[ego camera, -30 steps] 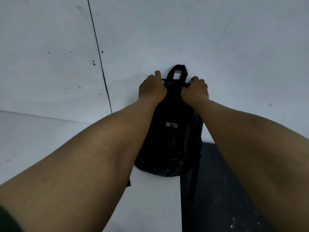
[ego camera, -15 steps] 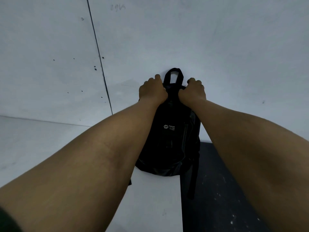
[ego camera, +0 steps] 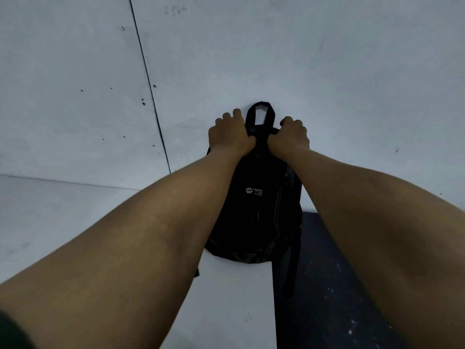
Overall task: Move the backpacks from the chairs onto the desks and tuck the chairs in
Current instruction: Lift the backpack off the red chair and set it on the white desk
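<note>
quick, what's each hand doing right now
Left hand: closed, gripping the top of the black fabric backpack.
Right hand: closed, gripping the same backpack's top.

White desk [ego camera: 234, 298]: black backpack [ego camera: 254, 210] upright on it, against wall [ego camera: 276, 59]

Dim, cool, even light, soft shadows, wide-angle bending at edges, slight softness

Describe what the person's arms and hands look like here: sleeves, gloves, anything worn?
Both forearms are bare. The left hand and right hand wear no gloves, rings, watch or wristband that can be seen. A dark patch at the bottom left corner could be a sleeve edge; it is too dark to tell.
</note>
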The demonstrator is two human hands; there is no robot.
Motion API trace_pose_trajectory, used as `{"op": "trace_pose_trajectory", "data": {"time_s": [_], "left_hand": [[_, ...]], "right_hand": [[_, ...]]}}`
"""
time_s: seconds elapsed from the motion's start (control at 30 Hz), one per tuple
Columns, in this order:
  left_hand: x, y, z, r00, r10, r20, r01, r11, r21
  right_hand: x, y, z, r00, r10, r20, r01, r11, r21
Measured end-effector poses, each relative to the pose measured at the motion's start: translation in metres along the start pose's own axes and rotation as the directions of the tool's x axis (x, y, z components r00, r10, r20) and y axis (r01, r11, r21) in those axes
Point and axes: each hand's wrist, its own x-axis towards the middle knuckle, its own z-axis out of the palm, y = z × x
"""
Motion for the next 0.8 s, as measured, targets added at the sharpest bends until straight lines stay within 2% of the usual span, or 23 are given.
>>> {"op": "trace_pose_trajectory", "data": {"time_s": [0.8], "left_hand": [[-0.013,0.000,-0.011,0.999,0.008,0.051,-0.011,0.999,0.052]], "right_hand": [[-0.015,-0.003,-0.006,1.000,-0.008,-0.027,0.008,1.000,0.012]]}}
